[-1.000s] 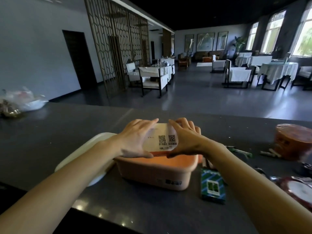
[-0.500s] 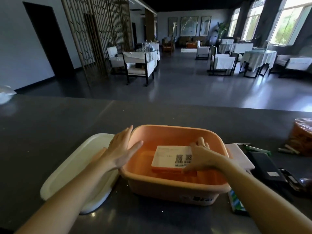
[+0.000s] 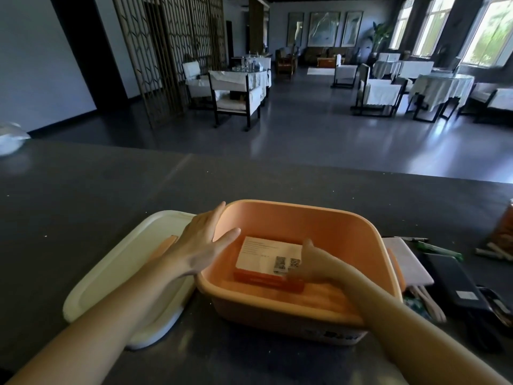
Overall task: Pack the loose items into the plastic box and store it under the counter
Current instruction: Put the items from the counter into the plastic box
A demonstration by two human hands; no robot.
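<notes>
An orange plastic box stands open on the dark counter. Inside it lies a flat orange carton with a white printed top. My right hand is down in the box, fingers on the carton's right end. My left hand rests on the box's left rim with fingers spread, holding nothing. The box's white lid lies flat on the counter to its left, under my left forearm.
Right of the box lie a white pad, a green pen, a black case, pale sticks and a brown jar. A plastic bag sits at far left. Beyond the counter are dining tables and chairs.
The carton went from held above the box in both hands down onto its floor. My left hand let go and moved to the left rim. The view tilted down.
</notes>
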